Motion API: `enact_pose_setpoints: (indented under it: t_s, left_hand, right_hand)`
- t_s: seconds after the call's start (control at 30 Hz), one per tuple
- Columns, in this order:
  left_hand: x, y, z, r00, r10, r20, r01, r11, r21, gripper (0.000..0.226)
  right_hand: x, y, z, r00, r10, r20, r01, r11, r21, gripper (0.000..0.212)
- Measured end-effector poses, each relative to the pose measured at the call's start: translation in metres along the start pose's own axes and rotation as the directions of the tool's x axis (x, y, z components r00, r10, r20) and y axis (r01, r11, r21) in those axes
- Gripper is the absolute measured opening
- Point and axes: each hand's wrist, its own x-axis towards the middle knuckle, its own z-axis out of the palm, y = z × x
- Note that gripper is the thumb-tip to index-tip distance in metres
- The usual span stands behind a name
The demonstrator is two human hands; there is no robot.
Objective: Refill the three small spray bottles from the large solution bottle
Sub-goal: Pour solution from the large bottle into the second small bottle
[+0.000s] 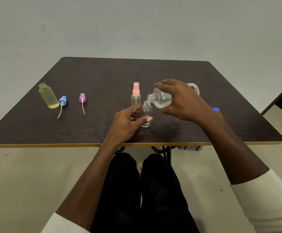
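Observation:
My right hand (184, 100) grips the large clear solution bottle (162, 98), tipped on its side with its open neck just above a small clear bottle (146, 111). That small bottle stands uncapped on the table, and my left hand (128, 121) holds it around its lower body. Right behind it stands a second small clear bottle (135, 96) with a pink spray top on. At the far left a small yellow-tinted bottle (48, 96) stands open. A blue spray top (62, 101) and a purple spray top (82, 99) lie beside it, tubes pointing toward me.
Everything rests on a dark wooden table (103, 78) with a yellow front edge. A blue cap (216, 109) lies at the right, partly behind my right wrist. My legs are under the table's front edge, and a pale wall stands behind.

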Motion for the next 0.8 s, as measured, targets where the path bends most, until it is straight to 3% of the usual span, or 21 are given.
enact_pose_setpoints:
  t_s: [0.8]
  left_hand:
    - [-0.0005, -0.0012, 0.0007, 1.000, 0.017, -0.009, -0.017, 1.000, -0.014, 0.045]
  right_hand:
    - [-0.0008, -0.0013, -0.0014, 1.000, -0.001, 0.003, 0.000, 1.000, 0.007, 0.077]
